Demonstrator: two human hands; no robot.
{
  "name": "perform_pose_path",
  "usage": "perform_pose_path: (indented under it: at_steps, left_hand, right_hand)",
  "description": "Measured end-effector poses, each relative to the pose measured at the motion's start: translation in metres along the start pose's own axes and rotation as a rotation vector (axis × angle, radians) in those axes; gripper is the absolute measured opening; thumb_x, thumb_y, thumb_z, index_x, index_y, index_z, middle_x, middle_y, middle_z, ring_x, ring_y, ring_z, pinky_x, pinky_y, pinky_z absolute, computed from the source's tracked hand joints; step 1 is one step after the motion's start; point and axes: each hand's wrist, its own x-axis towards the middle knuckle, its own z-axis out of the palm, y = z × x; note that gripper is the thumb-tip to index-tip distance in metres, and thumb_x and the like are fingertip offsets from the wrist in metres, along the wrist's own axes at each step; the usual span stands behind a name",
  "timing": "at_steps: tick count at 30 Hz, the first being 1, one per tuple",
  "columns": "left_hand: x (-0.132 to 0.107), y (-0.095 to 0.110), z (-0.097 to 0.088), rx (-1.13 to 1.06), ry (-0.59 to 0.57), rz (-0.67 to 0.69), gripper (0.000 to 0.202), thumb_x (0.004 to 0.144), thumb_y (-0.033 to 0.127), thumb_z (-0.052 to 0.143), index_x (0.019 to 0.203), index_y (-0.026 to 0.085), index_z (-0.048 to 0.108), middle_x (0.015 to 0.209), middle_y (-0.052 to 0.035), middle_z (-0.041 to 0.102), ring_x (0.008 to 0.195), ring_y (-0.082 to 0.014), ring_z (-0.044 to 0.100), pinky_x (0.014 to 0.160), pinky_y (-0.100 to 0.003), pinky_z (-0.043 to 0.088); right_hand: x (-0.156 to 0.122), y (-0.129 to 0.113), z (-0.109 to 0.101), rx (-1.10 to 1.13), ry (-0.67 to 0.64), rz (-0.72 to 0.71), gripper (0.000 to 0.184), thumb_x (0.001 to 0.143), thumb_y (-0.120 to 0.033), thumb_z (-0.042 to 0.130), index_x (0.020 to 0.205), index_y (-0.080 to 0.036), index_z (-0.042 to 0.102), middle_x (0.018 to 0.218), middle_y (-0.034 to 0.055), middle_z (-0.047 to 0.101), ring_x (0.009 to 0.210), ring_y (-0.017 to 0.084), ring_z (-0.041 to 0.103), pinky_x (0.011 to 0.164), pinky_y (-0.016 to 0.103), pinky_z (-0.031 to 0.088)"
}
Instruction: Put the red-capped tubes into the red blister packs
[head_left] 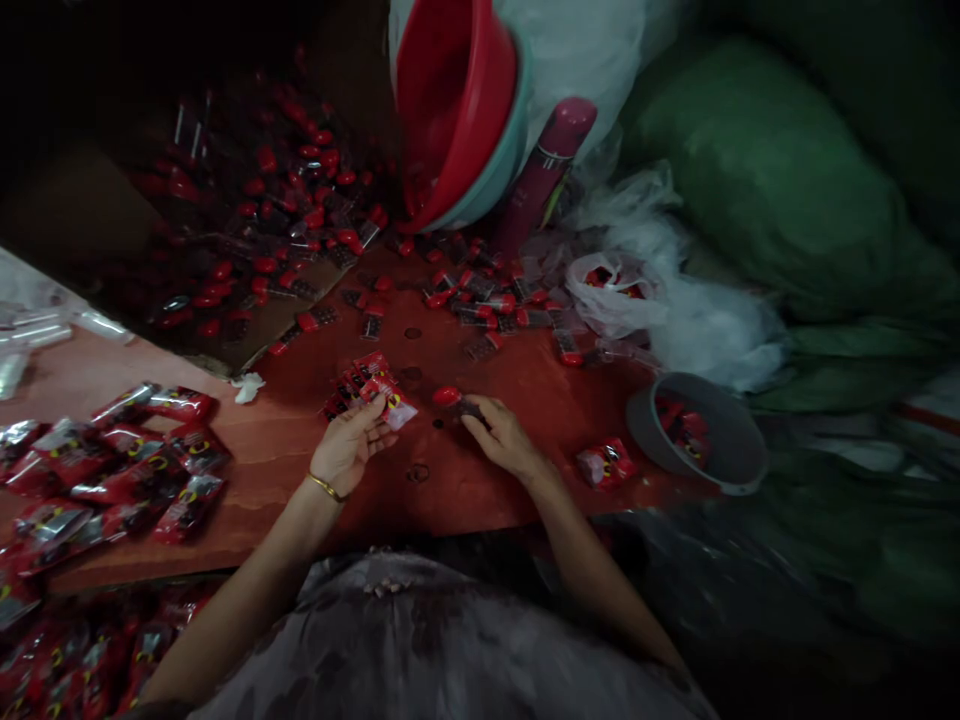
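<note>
Left hand (351, 440): thumb and fingers pinched on a flat red printed plastic sachet (381, 391); overlapping red sachets (346, 385) just beyond. Right hand (499, 435): fingers closed on a small clear-bodied tube with rounded red cap (448, 397), still outside the sachet. Leftward: glossy red plump packets (139, 465), judged finished. Farther: loose red-capped tubes (487, 303) on red tabletop (465, 495), more inside brown cardboard carton (79, 210); many apparently remain unpacked.

Bare table (480, 495) lies between left hand (352, 445) and right hand (501, 435), and nearward to the edge. Red-capped pieces (501, 302) and a basin (491, 100) block the far side; rightward, a bucket (731, 430); leftward, packets (127, 475).
</note>
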Motion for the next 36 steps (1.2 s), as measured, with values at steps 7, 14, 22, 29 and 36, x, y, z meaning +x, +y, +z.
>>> perform_pose_path:
  at_steps: [7, 14, 22, 29, 36]
  left_hand:
    - [0.001, -0.004, 0.000, 0.011, -0.003, 0.012, 0.031, 0.051, 0.031, 0.081, 0.069, 0.015, 0.062, 0.062, 0.0005, 0.066, 0.056, -0.0118, 0.061, 0.058, -0.025, 0.047]
    - [-0.002, -0.008, -0.003, 0.055, -0.026, 0.064, 0.035, 0.047, 0.035, 0.082, 0.067, 0.014, 0.063, 0.064, -0.0008, 0.067, 0.056, -0.0108, 0.059, 0.057, -0.024, 0.046]
    - [-0.003, -0.012, -0.002, 0.113, -0.009, 0.107, 0.039, 0.039, 0.040, 0.083, 0.059, 0.013, 0.062, 0.060, 0.0002, 0.065, 0.054, -0.0093, 0.057, 0.055, -0.022, 0.046]
    - [-0.002, -0.014, -0.002, 0.159, -0.016, 0.114, 0.039, 0.042, 0.042, 0.082, 0.060, 0.013, 0.063, 0.059, 0.0001, 0.064, 0.053, -0.0095, 0.057, 0.055, -0.023, 0.046]
    - [0.000, -0.014, -0.002, 0.132, -0.017, 0.070, 0.041, 0.041, 0.043, 0.082, 0.063, 0.013, 0.063, 0.061, -0.0006, 0.065, 0.053, -0.0113, 0.058, 0.055, -0.025, 0.047]
  right_hand:
    - [-0.017, -0.043, -0.005, 0.455, -0.121, 0.155, 0.022, 0.087, -0.035, 0.043, 0.076, -0.019, 0.054, 0.063, -0.0016, 0.056, 0.060, 0.012, 0.053, 0.061, 0.023, 0.041]
    - [-0.016, -0.065, -0.003, 0.600, -0.171, 0.230, 0.018, 0.079, -0.033, 0.049, 0.069, -0.018, 0.054, 0.050, -0.0046, 0.048, 0.046, 0.009, 0.044, 0.047, 0.020, 0.033]
    - [-0.018, -0.073, -0.005, 0.584, -0.150, 0.260, 0.014, 0.076, -0.029, 0.049, 0.067, -0.018, 0.053, 0.048, -0.0055, 0.044, 0.045, 0.009, 0.040, 0.045, 0.020, 0.030]
    - [-0.020, -0.073, -0.007, 0.541, -0.120, 0.271, 0.014, 0.075, -0.030, 0.049, 0.066, -0.019, 0.053, 0.047, -0.0050, 0.045, 0.045, 0.010, 0.041, 0.045, 0.021, 0.030]
    - [-0.019, -0.070, -0.005, 0.547, -0.121, 0.283, 0.015, 0.075, -0.030, 0.049, 0.066, -0.019, 0.052, 0.049, -0.0047, 0.045, 0.046, 0.010, 0.040, 0.045, 0.021, 0.030]
